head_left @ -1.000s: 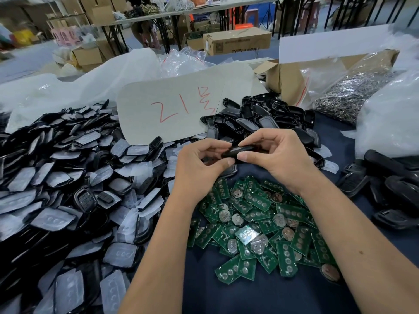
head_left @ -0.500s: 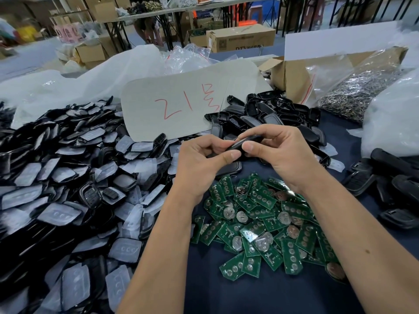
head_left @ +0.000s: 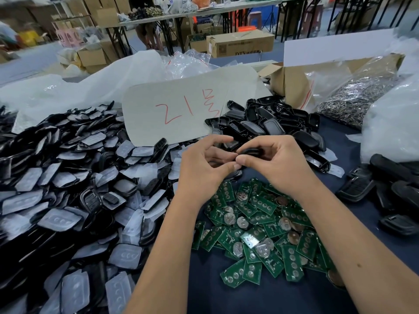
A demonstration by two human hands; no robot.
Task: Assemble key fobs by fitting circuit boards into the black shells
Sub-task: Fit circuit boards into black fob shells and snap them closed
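A black key fob shell [head_left: 250, 152] is held above the table between both hands. My right hand [head_left: 274, 164] grips it, thumb below and fingers curled over its top. My left hand [head_left: 205, 164] curls beside it, thumb tip touching the right thumb at the shell's left end; most of the shell is hidden by fingers. A heap of green circuit boards [head_left: 260, 232] with round metal battery clips lies just below the hands. More black shells [head_left: 267, 125] are piled behind the hands.
A large heap of black shell halves with clear button pads [head_left: 68, 189] fills the left. Grey card marked in red [head_left: 181, 107] lies behind. Cardboard box with a bag of metal rings [head_left: 353, 96] stands back right; black parts [head_left: 390, 196] lie right on the blue cloth [head_left: 226, 300].
Both hands kept working the same shell in place; my left fingers have lifted and spread off its top, while the right hand still grips it. The camera view has tilted slightly.
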